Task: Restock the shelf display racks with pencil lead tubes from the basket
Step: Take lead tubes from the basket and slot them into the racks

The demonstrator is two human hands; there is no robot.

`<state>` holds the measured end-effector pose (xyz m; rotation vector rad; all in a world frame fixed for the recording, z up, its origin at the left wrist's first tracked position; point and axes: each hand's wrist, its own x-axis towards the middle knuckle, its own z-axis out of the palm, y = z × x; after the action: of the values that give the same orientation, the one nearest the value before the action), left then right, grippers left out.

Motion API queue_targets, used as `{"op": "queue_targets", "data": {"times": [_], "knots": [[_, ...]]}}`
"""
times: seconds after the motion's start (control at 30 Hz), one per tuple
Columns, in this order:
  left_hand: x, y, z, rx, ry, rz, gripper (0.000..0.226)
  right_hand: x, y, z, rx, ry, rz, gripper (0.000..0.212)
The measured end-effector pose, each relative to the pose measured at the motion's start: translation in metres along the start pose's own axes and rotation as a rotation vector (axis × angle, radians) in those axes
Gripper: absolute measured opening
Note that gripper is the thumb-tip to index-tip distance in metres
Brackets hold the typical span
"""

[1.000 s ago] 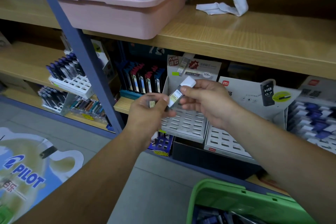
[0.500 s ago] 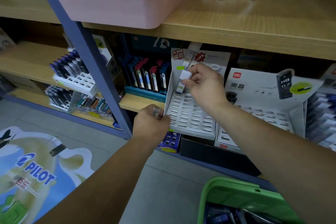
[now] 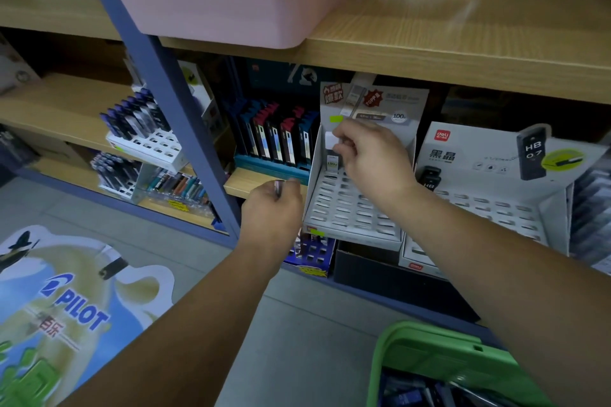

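Two pencil lead tubes are in our hands. We are pinching the first tube (image 3: 331,155) by its white cap with our right hand (image 3: 370,158), holding it upright at the back-left corner of the display rack (image 3: 350,211). We cannot tell whether its base is already in a slot. Our left hand (image 3: 271,211) is gripping a spare tube (image 3: 279,187) just left of the rack's edge.

To seat the tube well, we are judging that its base should sit square over the slot and go straight down, not tilted. The slots look narrow, and the rack's face looks like card that could buckle.

The tube is a slim, flat-sided case, dark and glossy under a matt white cap. The rack is a sloping white panel with rows of small oblong cut-outs, nearly all unfilled. More stock is lying in the green plastic basket (image 3: 429,344) below our right arm.
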<state>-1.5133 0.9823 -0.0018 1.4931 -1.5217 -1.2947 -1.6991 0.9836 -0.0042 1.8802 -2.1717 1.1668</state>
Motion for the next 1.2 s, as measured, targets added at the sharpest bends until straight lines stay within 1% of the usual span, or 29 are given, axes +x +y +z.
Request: {"op": "queue_targets", "data": {"times": [0.07, 0.17, 0.23, 0.3, 0.37, 0.4, 0.47, 0.5, 0.57, 0.63, 0.77, 0.83, 0.93, 1.0, 1.07, 1.13, 1.2], "knots": [[-0.003, 0.012, -0.003, -0.114, -0.002, -0.013, 0.039, -0.003, 0.002, -0.002, 0.01, 0.002, 0.025, 0.016], [-0.01, 0.023, -0.008, -0.059, 0.027, 0.046, 0.041, -0.011, 0.001, -0.011, 0.061, -0.019, 0.068, 0.031], [-0.009, 0.024, -0.009, -0.073, 0.037, 0.061, 0.043, -0.016, 0.001, -0.021, 0.128, -0.039, 0.118, 0.037], [-0.006, 0.023, -0.008, -0.207, 0.019, -0.014, 0.037, -0.021, -0.004, -0.032, 0.275, -0.078, 0.19, 0.028], [-0.004, 0.025, -0.006, -0.381, -0.027, -0.078, 0.024, -0.027, -0.011, -0.044, 0.397, -0.184, 0.272, 0.013], [-0.004, 0.024, -0.004, -0.412, -0.056, -0.079, 0.018, -0.03, -0.015, -0.049, 0.437, -0.253, 0.321, 0.011], [-0.003, 0.02, -0.001, -0.403, -0.116, -0.038, 0.014, -0.035, -0.022, -0.056, 0.551, -0.36, 0.449, 0.015], [-0.003, 0.017, 0.0, -0.394, -0.144, -0.022, 0.014, -0.037, -0.023, -0.058, 0.631, -0.377, 0.519, 0.018], [-0.004, 0.015, 0.003, -0.398, -0.191, -0.005, 0.011, -0.039, -0.024, -0.059, 0.776, -0.339, 0.629, 0.02], [-0.007, 0.017, 0.005, -0.398, -0.223, -0.001, 0.007, -0.039, -0.024, -0.058, 0.885, -0.288, 0.685, 0.019], [-0.011, 0.02, 0.01, -0.425, -0.29, -0.023, 0.006, -0.036, -0.026, -0.053, 1.015, -0.243, 0.694, 0.014], [-0.011, 0.02, 0.012, -0.431, -0.31, -0.019, 0.006, -0.034, -0.027, -0.052, 1.066, -0.223, 0.702, 0.016], [-0.011, 0.016, 0.012, -0.294, -0.324, 0.102, 0.015, -0.032, -0.026, -0.051, 1.099, -0.217, 0.714, 0.025], [-0.011, 0.014, 0.012, -0.183, -0.311, 0.193, 0.008, -0.03, -0.023, -0.051, 1.142, -0.211, 0.726, 0.034], [-0.01, 0.012, 0.012, -0.101, -0.296, 0.224, 0.012, -0.029, -0.02, -0.051, 1.153, -0.202, 0.722, 0.038], [-0.01, 0.01, 0.011, -0.052, -0.301, 0.216, 0.014, -0.028, -0.018, -0.05, 1.125, -0.207, 0.705, 0.034], [-0.007, 0.006, 0.01, -0.026, -0.259, 0.221, 0.008, -0.027, -0.018, -0.047, 1.021, -0.203, 0.675, 0.024]]}}
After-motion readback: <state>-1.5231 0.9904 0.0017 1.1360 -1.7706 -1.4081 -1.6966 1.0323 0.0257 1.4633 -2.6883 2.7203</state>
